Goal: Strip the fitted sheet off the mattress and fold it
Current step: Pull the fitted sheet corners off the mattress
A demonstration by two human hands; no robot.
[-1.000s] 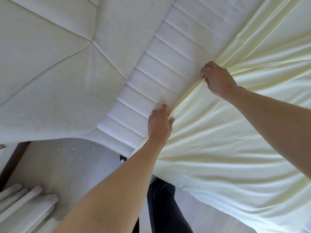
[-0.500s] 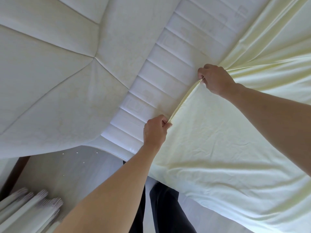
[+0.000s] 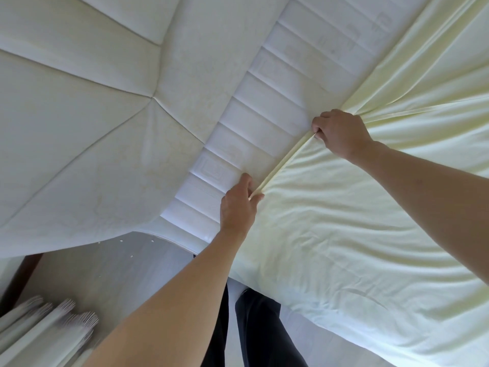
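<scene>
My left hand (image 3: 238, 205) and right hand (image 3: 341, 133) both have fingers pinching the pale yellow fitted sheet (image 3: 357, 221) hem over the white mattress (image 3: 105, 115), centre frame.

One white quilted mattress (image 3: 111, 133), one pale yellow fitted sheet (image 3: 357, 229), two bare hands, a left hand (image 3: 238, 205) and a right hand (image 3: 341, 133), two dark trouser legs (image 3: 262, 329), near

I get a bright, even daylight feed, soft and slightly washed out on the pale fitted sheet (image 3: 357, 221); shadows are faint, darkest under the mattress (image 3: 92, 154) edge; the wide lens bows straight seams toward the borders; the curtain folds (image 3: 45, 332) at lower left smear with blur.
</scene>
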